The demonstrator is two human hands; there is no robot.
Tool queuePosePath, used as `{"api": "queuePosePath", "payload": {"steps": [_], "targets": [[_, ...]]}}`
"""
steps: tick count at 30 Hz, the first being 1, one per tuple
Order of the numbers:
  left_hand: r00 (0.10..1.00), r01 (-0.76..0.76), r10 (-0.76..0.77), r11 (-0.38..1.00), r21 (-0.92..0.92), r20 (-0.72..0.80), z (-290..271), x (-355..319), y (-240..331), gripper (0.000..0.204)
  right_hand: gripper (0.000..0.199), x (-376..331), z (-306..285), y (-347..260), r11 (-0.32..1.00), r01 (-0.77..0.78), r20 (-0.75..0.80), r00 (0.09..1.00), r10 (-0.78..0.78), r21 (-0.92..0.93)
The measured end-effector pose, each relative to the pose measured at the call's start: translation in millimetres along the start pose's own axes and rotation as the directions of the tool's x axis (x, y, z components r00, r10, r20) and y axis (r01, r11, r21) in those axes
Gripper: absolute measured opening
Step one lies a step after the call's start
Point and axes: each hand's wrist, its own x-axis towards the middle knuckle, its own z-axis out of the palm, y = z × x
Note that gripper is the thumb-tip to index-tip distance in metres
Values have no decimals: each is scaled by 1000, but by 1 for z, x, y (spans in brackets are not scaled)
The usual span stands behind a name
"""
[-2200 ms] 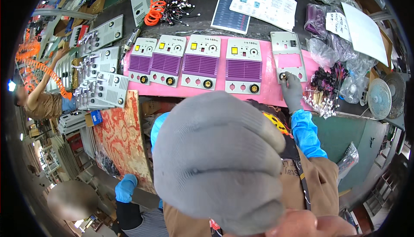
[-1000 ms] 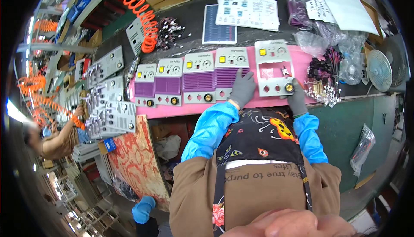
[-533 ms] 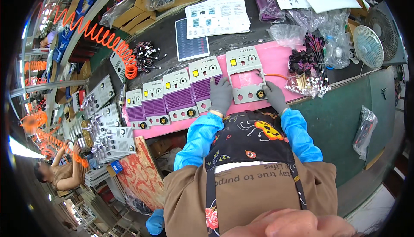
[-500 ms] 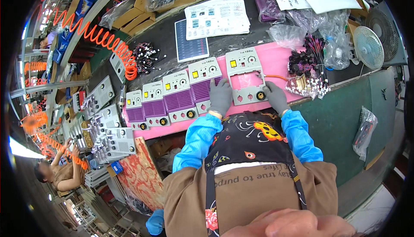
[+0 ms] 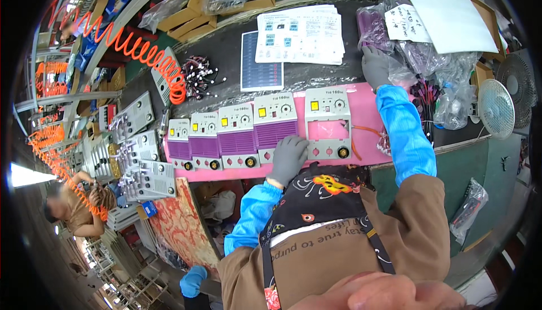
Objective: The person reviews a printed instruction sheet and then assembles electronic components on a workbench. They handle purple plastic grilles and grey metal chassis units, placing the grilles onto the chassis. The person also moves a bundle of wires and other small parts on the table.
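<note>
A row of grey machine front panels with purple inserts lies on a pink mat (image 5: 367, 135). The rightmost panel (image 5: 327, 121) has an empty window that shows the pink beneath. My left hand (image 5: 288, 157), in a grey glove and blue sleeve, lies flat with its fingers apart on the lower left corner of that panel, beside its neighbour (image 5: 275, 125). My right hand (image 5: 375, 64) is stretched to the back right. Its fingers rest on a clear bag of purple parts (image 5: 375, 25) and it holds nothing that I can see.
Sticker sheets (image 5: 299, 33) and a dark sheet (image 5: 261, 67) lie behind the panels. An orange coiled hose (image 5: 152, 56) runs along the back left. More panels (image 5: 138, 163) are stacked at left, near another person (image 5: 73, 208). Bags, wire bundles (image 5: 423, 95) and small fans (image 5: 497, 107) crowd the right.
My right hand has left the right side of the empty-window panel and reached back right onto the bags. My left hand stays at the panel's lower left.
</note>
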Motion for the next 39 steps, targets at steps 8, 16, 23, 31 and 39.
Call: {"api": "queuePosePath", "payload": {"steps": [8, 16, 23, 31, 39], "targets": [[996, 81, -80, 997, -15, 41, 5, 12, -2, 25, 40, 53, 10, 20, 973, -30, 133, 989, 62, -229], [991, 107, -108, 994, 18, 79, 4, 24, -6, 24, 61, 70, -20, 26, 954, -121, 204, 962, 181, -275], [987, 108, -111, 994, 30, 120, 2, 34, -5, 25, 75, 96, -14, 14, 901, -233, 245, 910, 335, -366], [1000, 14, -9, 981, -193, 26, -20, 96, -5, 21, 54, 52, 3, 47, 938, -337, 354, 870, 344, -81], [987, 93, -28, 904, -418, 159, -14, 233, 8, 26, 79, 80, -16, 32, 722, -691, 412, 663, 624, 18]]}}
